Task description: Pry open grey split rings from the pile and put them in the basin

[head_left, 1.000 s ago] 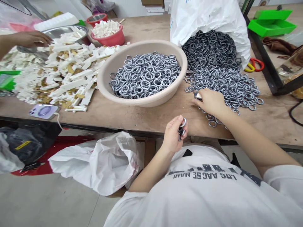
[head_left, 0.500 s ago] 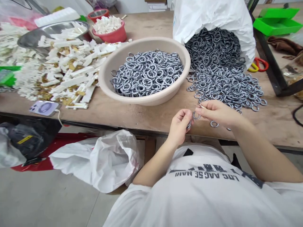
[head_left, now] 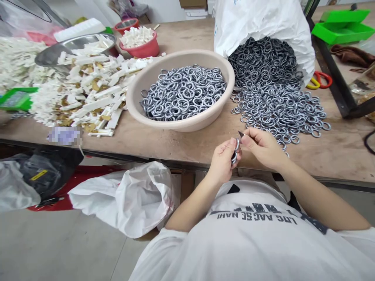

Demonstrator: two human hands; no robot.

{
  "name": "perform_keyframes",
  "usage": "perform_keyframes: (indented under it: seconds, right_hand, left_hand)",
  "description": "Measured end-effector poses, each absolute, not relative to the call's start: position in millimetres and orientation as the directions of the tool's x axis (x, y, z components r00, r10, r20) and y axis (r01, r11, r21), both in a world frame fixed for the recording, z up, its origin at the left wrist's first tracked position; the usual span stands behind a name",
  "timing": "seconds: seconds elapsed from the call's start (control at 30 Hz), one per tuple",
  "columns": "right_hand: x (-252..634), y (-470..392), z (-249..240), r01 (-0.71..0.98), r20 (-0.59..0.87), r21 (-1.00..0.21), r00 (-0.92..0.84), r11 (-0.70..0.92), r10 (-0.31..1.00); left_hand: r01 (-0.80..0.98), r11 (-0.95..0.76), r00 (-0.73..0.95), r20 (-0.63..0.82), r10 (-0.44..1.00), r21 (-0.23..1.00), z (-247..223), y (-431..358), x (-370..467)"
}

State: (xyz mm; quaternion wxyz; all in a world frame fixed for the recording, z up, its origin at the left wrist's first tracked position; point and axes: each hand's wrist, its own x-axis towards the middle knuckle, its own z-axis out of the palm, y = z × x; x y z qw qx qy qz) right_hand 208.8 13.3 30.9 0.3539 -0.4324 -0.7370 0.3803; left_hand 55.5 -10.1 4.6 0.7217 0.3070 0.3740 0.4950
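My left hand (head_left: 224,159) is closed around a few grey rings (head_left: 234,157) near the table's front edge. Just right of it, my right hand (head_left: 260,146) pinches a small pointed dark tool (head_left: 241,134), most of which the fingers hide. Behind my hands, a heap of loose grey rings (head_left: 281,105) spills from a white sack (head_left: 263,19) lying on its side. A beige basin (head_left: 131,95) full of similar rings stands to the left of the heap.
White plastic pieces (head_left: 96,89) are piled on the left, with a metal bowl (head_left: 48,56) and a red bowl (head_left: 143,48) behind. Red-and-yellow scissors (head_left: 324,80), a black metal frame (head_left: 336,82) and green trays (head_left: 342,33) are at the right. An open white bag (head_left: 125,203) is below the table.
The ring that was between my hands is now at my left hand's fingertips. My right hand has turned, and the dark pointed tip shows. The view has shifted slightly left.
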Motion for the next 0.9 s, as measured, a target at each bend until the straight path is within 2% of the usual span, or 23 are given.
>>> perform_keyframes:
  seconds: [0.13, 0.2, 0.57, 0.67, 0.77, 0.83, 0.9]
  right_hand:
    - [211.0, 1.1, 34.6, 0.591, 0.331, -0.583, -0.455, 0.558, 0.827]
    - [210.8, -3.0, 36.0, 0.625, 0.346, -0.512, -0.478, 0.590, 0.807]
    - [209.8, -8.2, 38.2, 0.577, 0.390, -0.528, -0.487, 0.623, 0.782]
    - [214.9, 0.8, 34.0, 0.618, 0.329, -0.568, -0.435, 0.543, 0.838]
    - [224.2, 26.0, 28.1, 0.731, 0.173, -0.609, -0.255, 0.307, 0.951]
    - [227.4, 48.0, 25.7, 0.803, 0.093, -0.552, -0.210, 0.226, 0.973]
    - [224.9, 69.9, 24.4, 0.889, 0.100, -0.399, -0.202, 0.225, 0.974]
  left_hand:
    - [-0.547, 0.389, 0.245, -0.302, 0.921, 0.741, 10.6, -10.8, 55.7]
    - [-0.553, 0.394, 0.248, -0.307, 0.919, 0.734, 11.8, -11.2, 55.1]
    - [-0.557, 0.377, 0.249, -0.285, 0.926, 0.740, 14.5, -15.6, 56.5]
    - [-0.526, 0.367, 0.295, -0.240, 0.925, 0.768, 13.3, -21.2, 55.4]
    - [-0.479, 0.370, 0.398, -0.178, 0.900, 0.796, 13.2, -26.2, 52.6]
    - [-0.505, 0.393, 0.392, -0.201, 0.898, 0.769, 13.2, -25.7, 49.4]
    - [-0.558, 0.417, 0.341, -0.260, 0.903, 0.718, 12.3, -22.3, 44.9]
